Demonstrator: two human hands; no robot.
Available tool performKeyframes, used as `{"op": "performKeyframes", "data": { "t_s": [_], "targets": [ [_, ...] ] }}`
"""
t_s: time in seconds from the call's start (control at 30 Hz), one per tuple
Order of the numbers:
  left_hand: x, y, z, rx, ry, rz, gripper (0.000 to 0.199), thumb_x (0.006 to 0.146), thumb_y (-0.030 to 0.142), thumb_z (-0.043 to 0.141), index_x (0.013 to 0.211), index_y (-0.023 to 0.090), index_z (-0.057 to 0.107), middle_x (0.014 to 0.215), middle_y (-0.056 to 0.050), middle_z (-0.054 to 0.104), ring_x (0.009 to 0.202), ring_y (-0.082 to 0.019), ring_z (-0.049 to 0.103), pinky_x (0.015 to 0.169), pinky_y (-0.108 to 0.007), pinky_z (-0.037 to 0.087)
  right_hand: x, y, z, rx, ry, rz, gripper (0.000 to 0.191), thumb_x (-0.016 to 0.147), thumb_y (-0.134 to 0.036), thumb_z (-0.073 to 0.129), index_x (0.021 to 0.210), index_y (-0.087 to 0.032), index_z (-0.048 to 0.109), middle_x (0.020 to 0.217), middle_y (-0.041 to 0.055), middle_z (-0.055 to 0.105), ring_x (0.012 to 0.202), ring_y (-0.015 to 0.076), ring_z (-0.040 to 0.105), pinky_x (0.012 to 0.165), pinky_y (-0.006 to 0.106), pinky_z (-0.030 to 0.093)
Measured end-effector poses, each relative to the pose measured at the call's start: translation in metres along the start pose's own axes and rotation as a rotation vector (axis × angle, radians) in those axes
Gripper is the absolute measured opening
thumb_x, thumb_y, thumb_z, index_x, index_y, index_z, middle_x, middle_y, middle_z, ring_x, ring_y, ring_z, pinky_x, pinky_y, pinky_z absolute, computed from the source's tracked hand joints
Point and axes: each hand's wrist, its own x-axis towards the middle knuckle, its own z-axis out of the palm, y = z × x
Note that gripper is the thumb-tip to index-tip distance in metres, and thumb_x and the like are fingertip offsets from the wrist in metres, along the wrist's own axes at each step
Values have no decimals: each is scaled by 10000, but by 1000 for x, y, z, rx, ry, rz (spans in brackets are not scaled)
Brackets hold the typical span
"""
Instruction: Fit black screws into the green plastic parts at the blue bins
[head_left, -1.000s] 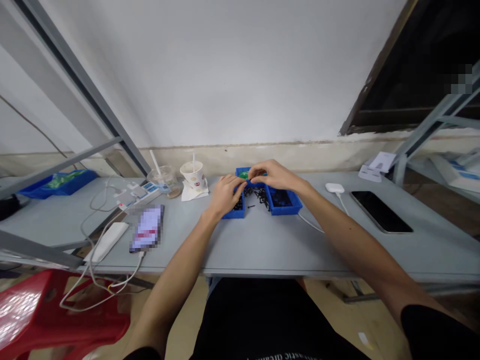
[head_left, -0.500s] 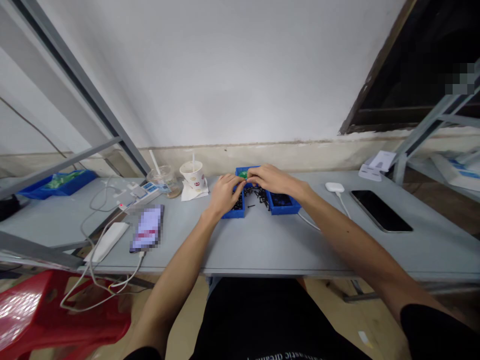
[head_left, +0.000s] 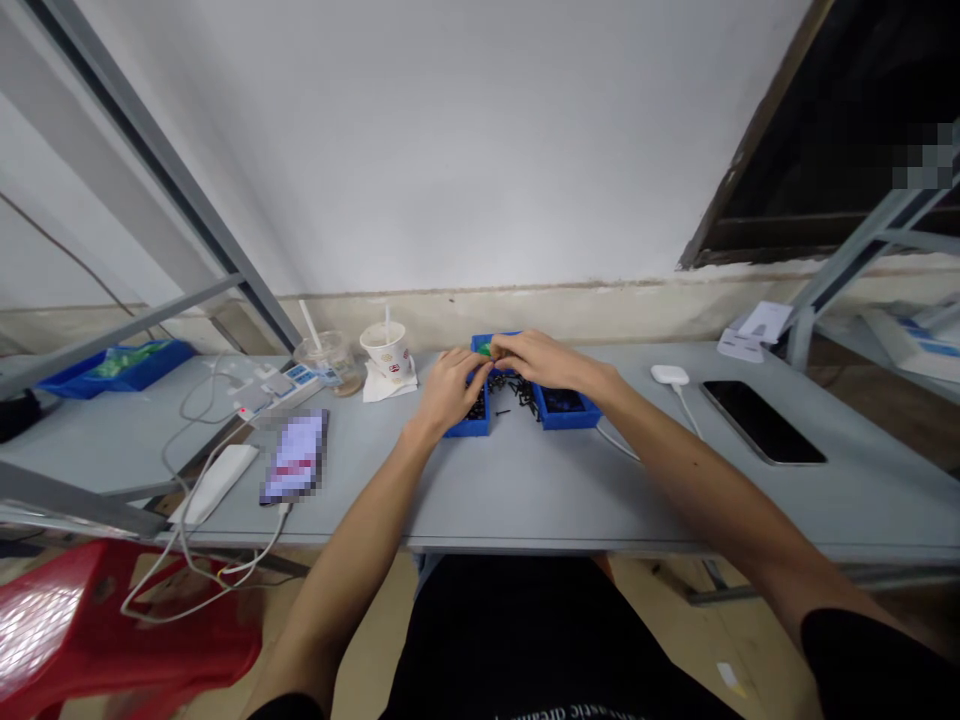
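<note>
My left hand [head_left: 452, 388] and my right hand [head_left: 538, 357] meet fingertip to fingertip over three blue trays. Both are closed in a pinch; whatever sits between the fingers is too small to name. Under my left hand is the left blue tray [head_left: 469, 431], with small black parts in it. The right blue tray [head_left: 571, 419], holding dark pieces, lies below my right wrist. Behind the fingers, partly hidden, the back blue tray [head_left: 495, 339] shows something green [head_left: 485, 350]. Small black screw-like parts [head_left: 523, 391] lie loose on the table between the trays.
Left on the table [head_left: 517, 495] stand a paper cup [head_left: 388, 352], a clear plastic cup [head_left: 341, 365], a power strip [head_left: 300, 380] and a phone [head_left: 296, 455]. Rightward are a white charging case [head_left: 669, 375] and a black phone [head_left: 763, 421]. A red chair [head_left: 97, 620] is at lower left.
My right hand's fingers have shifted slightly at the pinch point. My left hand, the trays and the loose black parts look unmoved.
</note>
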Motion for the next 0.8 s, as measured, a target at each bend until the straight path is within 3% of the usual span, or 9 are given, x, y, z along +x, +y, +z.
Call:
{"op": "performKeyframes", "data": {
  "t_s": [0.13,0.23,0.37,0.47,0.63,0.8],
  "targets": [
    [0,1,-1,6,-12,5,282,1098,364,484,1036,217,717,1010,-57,760,981,-234,669,915,-394,482,-1,0,-7,-74,-76,50,204,1028,-298,489,909,-206,628,819,34,662,745,175,531,714,307,324],
    [0,2,-1,-1,-20,1,274,1098,364,488,1025,219,708,1006,-50,761,978,-234,668,921,-398,482,-9,6,-26,-150,-139,138,211,999,-275,525,835,-201,636,791,44,666,691,167,511,671,316,311],
    [0,2,-1,-17,-20,-5,270,1097,355,487,1009,219,703,983,-47,755,960,-229,668,921,-398,484,-30,23,-54,-255,-181,353,212,964,-297,582,804,-197,678,801,79,699,674,186,551,642,333,326],
    [0,1,0,-19,-24,-6,279,1101,361,477,1015,223,704,991,-47,756,968,-229,672,930,-403,488,-39,34,-63,-345,-175,475,283,946,-392,634,760,-192,706,755,103,695,629,194,543,628,349,329],
    [0,1,1,-13,-18,-10,283,1100,370,478,1029,222,709,1011,-55,761,996,-235,675,943,-405,494,-25,25,-43,-269,-75,309,229,946,-359,659,804,-196,735,763,82,710,661,185,566,642,333,331],
    [0,1,1,-15,-13,-3,269,1094,360,493,1021,218,710,988,-53,758,976,-233,673,924,-399,493,-4,6,0,-151,-240,199,86,869,-164,685,830,-202,752,809,48,739,716,170,614,656,290,362]
  ]
}}
